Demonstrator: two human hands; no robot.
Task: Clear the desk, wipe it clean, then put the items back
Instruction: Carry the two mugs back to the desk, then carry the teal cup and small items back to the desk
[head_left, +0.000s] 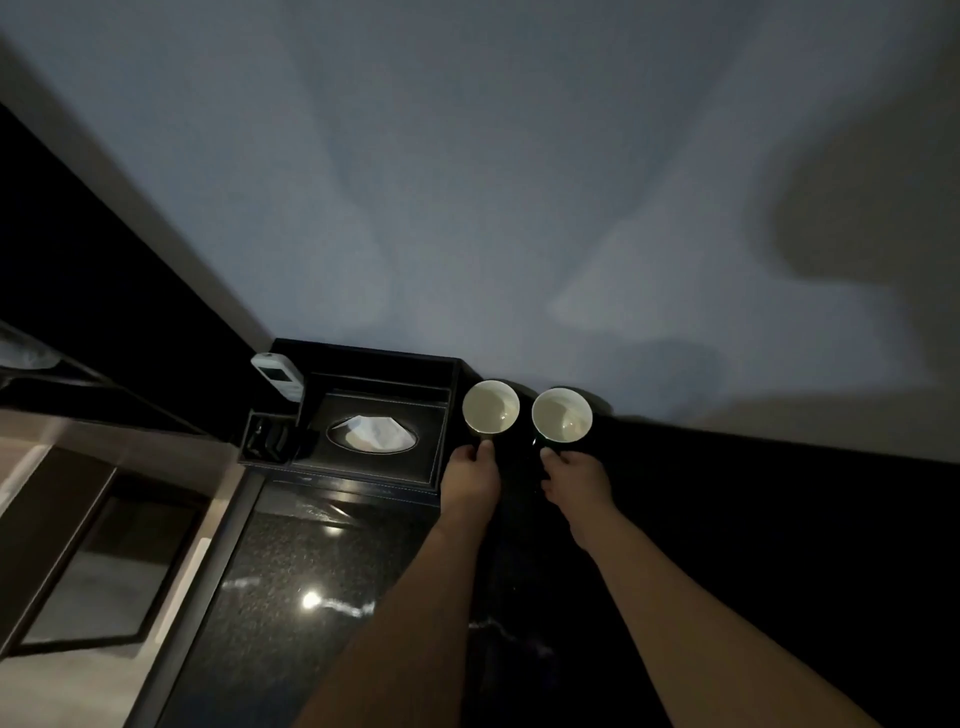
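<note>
So both hands are out at the far edge of the desk (322, 561), each on its own mug. The left hand (471, 480) has its fingers curled up at the handle of the left mug (490, 407), and the right hand (575, 480) is doing the same with the right mug (561, 415). It's really dark down there, so the handles themselves are mostly lost in shadow, but the fingertips pinch in right below each rim, and that reads as a narrow grip on the handle for both. The mugs are dark outside and white inside, look empty, sit upright side by side with a small gap between them, and they're tucked up against the pale wall (493, 182) at the far side. I can't tell whether they're resting on the surface or lifted a bit. Just left of the left mug there's a black organizer tray (363, 358) with a tissue box (371, 434) in it, a white tissue poking out of the oval slot. At the tray's far left corner a white remote (278, 375) stands tilted in a small compartment. The desk top is glossy black stone with a couple of light reflections near the left edge, and lighter flooring shows off to the left.
</note>
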